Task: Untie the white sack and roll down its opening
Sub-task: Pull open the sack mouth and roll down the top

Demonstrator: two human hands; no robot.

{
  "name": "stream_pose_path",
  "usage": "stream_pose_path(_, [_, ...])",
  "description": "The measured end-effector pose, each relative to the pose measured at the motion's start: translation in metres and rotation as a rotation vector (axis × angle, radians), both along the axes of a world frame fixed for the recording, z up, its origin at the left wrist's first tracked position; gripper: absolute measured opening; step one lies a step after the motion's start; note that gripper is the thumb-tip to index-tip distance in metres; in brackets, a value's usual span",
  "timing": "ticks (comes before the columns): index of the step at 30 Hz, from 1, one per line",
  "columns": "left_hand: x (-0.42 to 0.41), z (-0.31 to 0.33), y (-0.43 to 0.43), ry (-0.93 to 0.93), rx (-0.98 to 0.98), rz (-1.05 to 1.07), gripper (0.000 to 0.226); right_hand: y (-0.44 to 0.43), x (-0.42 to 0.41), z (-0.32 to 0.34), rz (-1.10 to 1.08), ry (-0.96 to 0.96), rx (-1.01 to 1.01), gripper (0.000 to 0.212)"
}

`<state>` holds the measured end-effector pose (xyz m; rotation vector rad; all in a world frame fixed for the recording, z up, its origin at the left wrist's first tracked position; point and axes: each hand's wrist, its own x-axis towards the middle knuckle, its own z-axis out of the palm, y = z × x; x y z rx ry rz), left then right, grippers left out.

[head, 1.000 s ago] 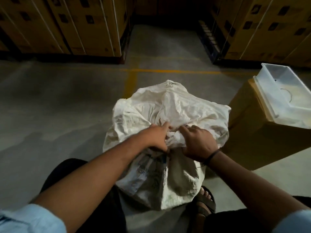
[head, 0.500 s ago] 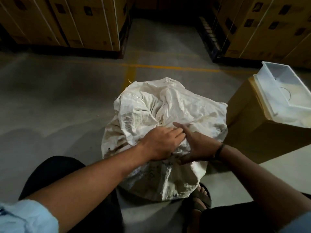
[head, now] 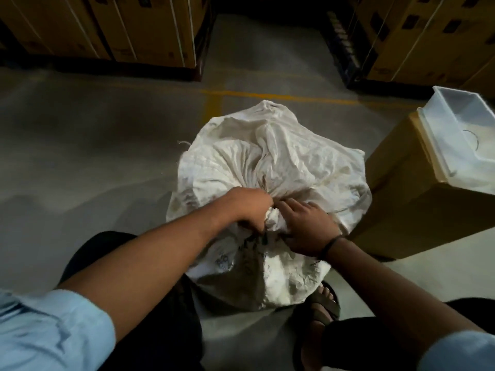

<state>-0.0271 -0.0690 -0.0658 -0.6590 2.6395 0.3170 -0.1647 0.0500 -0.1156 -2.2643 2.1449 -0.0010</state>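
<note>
The white sack (head: 281, 162) stands on the concrete floor (head: 107, 156) just beside a cardboard box (head: 417, 204), its neck bunched — the left hand (head: 249, 210) with fingers curled tight on the gathered cloth, the right hand (head: 308, 231) clamped on it alongside; a clear tub (head: 439, 145) tops the box.

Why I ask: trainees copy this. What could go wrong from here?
Left hand and right hand tug the bunched neck of the white woven sack; a hard pull could tip it onto the sandalled foot at its base. It might also bump the brown cardboard box close beside it, dislodging the clear plastic tub on top.
</note>
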Motion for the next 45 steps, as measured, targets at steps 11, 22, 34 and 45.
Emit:
stream_pose_path(11, [0.016,-0.032,0.032,0.128,-0.083,-0.171,0.07,0.004,-0.006,0.001,-0.013,-0.189,0.301,0.065])
stream_pose_path(22, [0.005,-0.015,0.002,-0.186,0.339,-0.009,0.075,0.007,0.015,-0.03,0.198,-0.118,-0.142,0.055])
stream_pose_path(34, [0.021,-0.017,0.068,-0.034,-0.165,-0.047,0.024,-0.005,0.009,-0.023,0.011,-0.303,0.318,0.074])
stream_pose_path(45, [0.056,-0.022,0.023,-0.192,0.631,0.301,0.06,0.002,0.066,-0.012,0.121,0.136,0.125,0.038])
